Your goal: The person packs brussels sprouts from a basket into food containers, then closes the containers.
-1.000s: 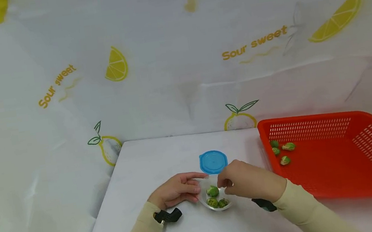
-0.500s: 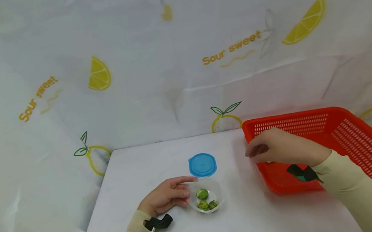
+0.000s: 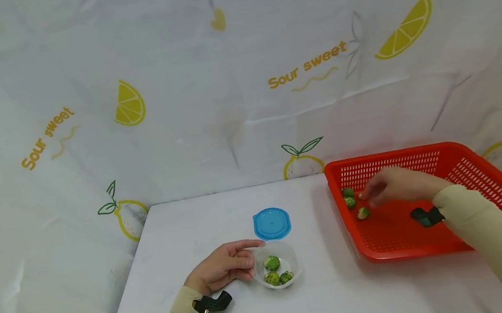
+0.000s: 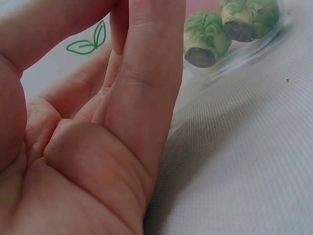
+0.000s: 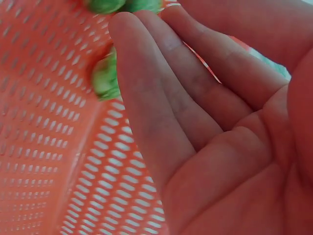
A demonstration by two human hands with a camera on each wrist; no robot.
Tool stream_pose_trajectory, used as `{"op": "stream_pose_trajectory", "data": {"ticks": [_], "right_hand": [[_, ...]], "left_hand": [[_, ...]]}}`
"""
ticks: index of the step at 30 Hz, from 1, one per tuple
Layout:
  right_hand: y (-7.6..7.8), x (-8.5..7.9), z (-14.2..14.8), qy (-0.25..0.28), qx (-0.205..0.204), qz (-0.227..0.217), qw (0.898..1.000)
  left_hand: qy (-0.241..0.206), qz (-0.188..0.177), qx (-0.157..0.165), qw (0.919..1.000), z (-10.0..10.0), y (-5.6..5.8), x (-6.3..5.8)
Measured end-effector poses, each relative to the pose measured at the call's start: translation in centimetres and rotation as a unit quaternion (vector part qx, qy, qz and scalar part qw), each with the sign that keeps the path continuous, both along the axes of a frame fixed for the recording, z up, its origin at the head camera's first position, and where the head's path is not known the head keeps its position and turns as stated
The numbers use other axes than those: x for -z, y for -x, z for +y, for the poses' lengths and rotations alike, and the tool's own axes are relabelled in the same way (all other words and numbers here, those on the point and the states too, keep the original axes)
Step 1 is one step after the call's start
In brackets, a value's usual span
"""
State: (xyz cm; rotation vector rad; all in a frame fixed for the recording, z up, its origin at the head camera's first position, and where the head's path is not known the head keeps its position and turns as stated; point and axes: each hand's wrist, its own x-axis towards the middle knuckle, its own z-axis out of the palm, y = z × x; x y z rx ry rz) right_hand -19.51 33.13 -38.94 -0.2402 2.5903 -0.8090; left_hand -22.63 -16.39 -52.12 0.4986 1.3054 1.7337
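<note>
Cut off: fingertips of the left hand (image 3: 220, 267), in its wrist view
Half hidden: a blurred sprout (image 5: 103, 81) behind the fingers of the right hand (image 3: 397, 185)
Bowl (image 3: 291, 258): mid-table (image 3: 212, 220), gripped by the left hand, three sprouts (image 3: 272, 263) inside
Basket (image 3: 416, 251): right end of the table's far edge, sprouts near its left wall
Right hand: inside the basket, fingers loosely extended, contact unclear
Lid (image 3: 271, 223): beyond the bowl

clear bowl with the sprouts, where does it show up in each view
Head: lower centre, just below the blue lid, three sprouts inside the clear bowl.
Left wrist: top right corner, cut off by the frame; two sprouts show through its wall.
Right wrist: not seen; red basket and right hand fill most of it.
Shared landmark: left hand, beside the bowl in head and left wrist views.
</note>
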Motion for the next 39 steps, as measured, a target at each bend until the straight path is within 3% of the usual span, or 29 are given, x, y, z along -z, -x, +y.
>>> {"op": "stream_pose_trajectory", "data": {"ticks": [8,16,34,39], "right_hand": [[1.6,2.3,0.8,-0.012,-0.014,-0.031,0.999],[2.1,3.1,0.5,-0.01,-0.03,-0.037,0.999],[2.7,2.9,-0.4,-0.018,-0.02,-0.026,0.999],[2.4,2.1,-0.1,-0.034,-0.013,-0.01,0.999]], "left_hand": [[-0.005,-0.001,0.002,1.0,-0.1,-0.4,-0.1],[-0.001,0.001,0.001,1.0,0.0,-0.3,0.0],[0.0,0.01,0.005,0.9999,-0.2,0.2,-0.3],[0.008,0.008,0.002,0.9999,-0.3,0.1,-0.1]]}}
